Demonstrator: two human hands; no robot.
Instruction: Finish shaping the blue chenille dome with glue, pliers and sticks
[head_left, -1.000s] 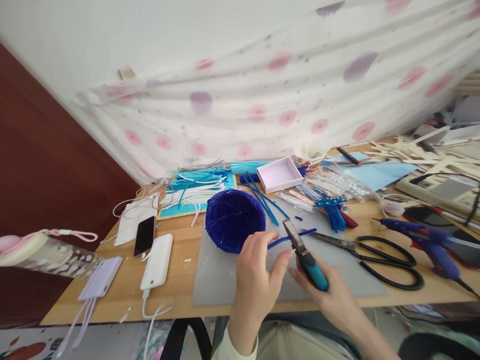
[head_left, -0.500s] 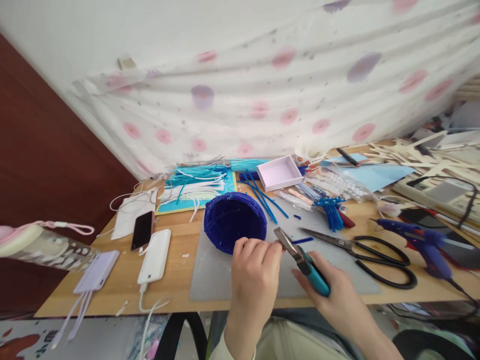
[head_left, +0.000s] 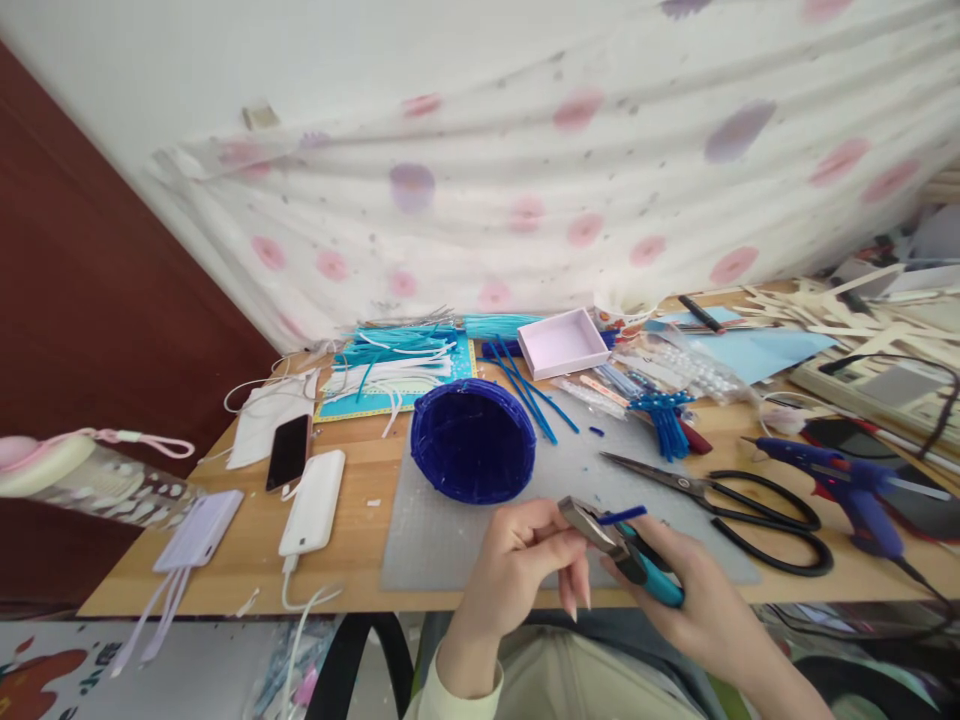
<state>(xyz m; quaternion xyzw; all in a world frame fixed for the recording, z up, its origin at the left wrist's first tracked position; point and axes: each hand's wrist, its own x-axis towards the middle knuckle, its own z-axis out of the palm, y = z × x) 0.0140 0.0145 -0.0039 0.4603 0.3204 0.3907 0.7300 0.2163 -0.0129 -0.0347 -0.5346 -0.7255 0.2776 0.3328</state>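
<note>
My right hand grips teal-handled pliers near the table's front edge. The plier jaws point left at a short dark blue strip. My left hand is pinched at the jaw tips, its fingers curled on that strip's near end. A round dark blue woven basket sits on the grey mat just beyond my left hand, apart from both hands.
Large black scissors and a blue glue gun lie to the right. Blue strips, a pink box and packets lie behind the basket. A phone, white power bank and lilac device lie left.
Both hands drew back toward the table's front edge, away from the basket, bringing the pliers and the blue strip along. The left fingers closed into a pinch at the jaws.
</note>
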